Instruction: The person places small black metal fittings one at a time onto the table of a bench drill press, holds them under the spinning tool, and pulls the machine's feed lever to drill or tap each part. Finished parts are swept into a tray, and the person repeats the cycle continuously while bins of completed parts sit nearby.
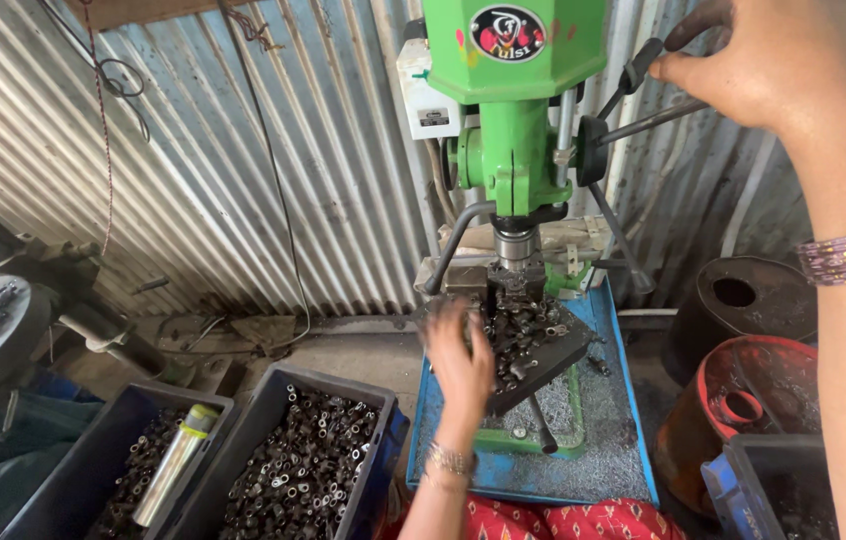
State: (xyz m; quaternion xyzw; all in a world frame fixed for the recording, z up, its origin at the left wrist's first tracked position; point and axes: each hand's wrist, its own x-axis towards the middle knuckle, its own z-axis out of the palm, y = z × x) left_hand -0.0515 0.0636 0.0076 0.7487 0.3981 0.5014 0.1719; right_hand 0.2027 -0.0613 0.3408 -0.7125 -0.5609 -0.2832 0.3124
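Green drill press (pixel 515 130), round black-red label (pixel 508 33)

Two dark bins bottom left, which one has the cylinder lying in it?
The far-left bin. A pale metal cylinder with a yellow-green end lies slanted on its parts; the bin beside it holds only small dark metal parts.

Left hand (pixel 461 358) is extended forward and low, back of hand seen, fingers spread and blurred, palm turned down. A beaded bracelet is worn at that wrist; the forearm enters from the bottom edge. Right hand (pixel 753 62) is raised high at upper right, fingers curled closed in a grip. Thin purple bangles are worn on the right forearm, which drops along the right edge.
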